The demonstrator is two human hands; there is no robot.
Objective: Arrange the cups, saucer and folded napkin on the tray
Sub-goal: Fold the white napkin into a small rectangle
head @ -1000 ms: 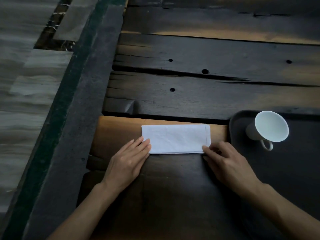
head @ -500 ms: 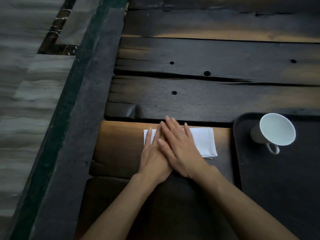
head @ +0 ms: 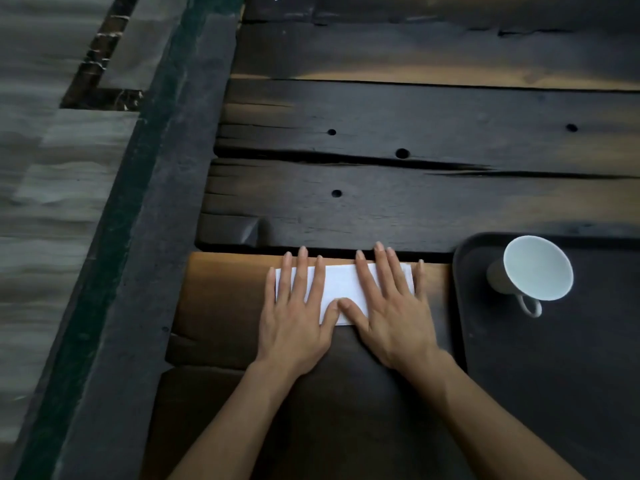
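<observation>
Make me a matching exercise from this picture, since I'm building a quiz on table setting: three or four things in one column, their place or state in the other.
Things:
1. napkin
2. cup
3. tray
4. left hand

Places or states:
A. dark, at the right edge of the view
B. white, folded, pressed flat on the wooden table
C. on the tray's far left corner, tilted, handle toward the person
D. spread flat on the napkin's left half

Pairs: 1-B, 2-C, 3-A, 4-D

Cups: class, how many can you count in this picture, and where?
1. The white cup stands on the dark tray, near its far left corner. Others may lie outside the view.
</observation>
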